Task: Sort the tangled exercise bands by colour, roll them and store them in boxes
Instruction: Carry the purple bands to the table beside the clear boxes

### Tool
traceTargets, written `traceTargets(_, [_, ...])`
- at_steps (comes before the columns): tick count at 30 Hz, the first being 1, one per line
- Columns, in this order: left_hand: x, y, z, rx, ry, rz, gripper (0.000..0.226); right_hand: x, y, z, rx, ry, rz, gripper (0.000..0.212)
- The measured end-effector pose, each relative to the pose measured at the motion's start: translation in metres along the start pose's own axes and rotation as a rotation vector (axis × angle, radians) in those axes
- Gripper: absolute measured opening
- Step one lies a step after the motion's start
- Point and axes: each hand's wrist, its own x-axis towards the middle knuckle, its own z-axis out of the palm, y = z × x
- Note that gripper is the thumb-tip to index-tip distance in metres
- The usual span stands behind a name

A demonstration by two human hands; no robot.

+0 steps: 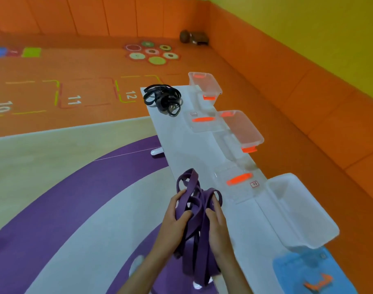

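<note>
Both hands hold the purple bands (194, 200), a tangle of flat loops lifted just over the near left edge of the white table (181, 145). The left hand (172, 221) has its fingers curled round several strands with the thumb pressed across the front. The right hand (217, 228) grips the bundle from the other side, fingers wrapped over the loops. Loose ends hang down between the wrists.

Right of the right hand stands the white box (304, 219), the largest container, open-topped and overhanging the table's edge; its inside shows only bare white walls. Below it, by the right forearm, lies a blue sheet (291, 270) with an orange mark.

Beyond the right hand sits the nearer clear box (242, 128) with orange clips, and further off the far clear box (204, 83). Through both, only the orange floor shows. A clear lid (228, 194) with an orange handle lies just ahead of the right hand, and a second lid (202, 126) lies between the two clear boxes. Each lid carries a small label (254, 184), too small to read.

At the table's far end, well ahead of the left hand, is a pile of black bands (163, 98).

Floor squares far to the left read 10 (3, 107), 11 (74, 100) and 12 (130, 95).
</note>
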Motion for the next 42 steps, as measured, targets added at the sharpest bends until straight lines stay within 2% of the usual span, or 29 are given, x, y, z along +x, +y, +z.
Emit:
traceTargets(7, [0.112,0.059,-0.037,0.019,-0.109,0.026,0.047,0.086,-0.056,0.053,0.018,0.125,0.003,0.051])
traceTargets(14, [0.224,0.088,-0.038,0.032,-0.254,0.015,0.048,0.177,-0.09,0.067,0.075,0.222,0.001,0.046])
traceTargets(20, [0.328,0.094,-0.012,0.143,-0.371,-0.02,0.05,0.272,-0.081,0.058,0.163,0.351,0.026,0.043])
traceTargets(29, [0.45,0.082,-0.007,0.388,-0.605,-0.063,0.049,0.36,-0.044,0.077,0.338,0.454,0.213,0.049])
traceTargets(34, [0.504,0.05,-0.012,0.743,-0.803,-0.063,0.051,0.381,-0.014,0.096,0.135,0.43,0.352,0.066])
traceTargets(38, [0.54,0.034,-0.014,1.071,-0.921,-0.045,0.083,0.395,-0.005,0.102,-0.131,0.384,0.425,0.074])
traceTargets(42, [0.565,0.02,-0.024,1.171,-1.073,0.09,0.103,0.414,-0.006,0.108,-0.221,0.449,0.442,0.078])
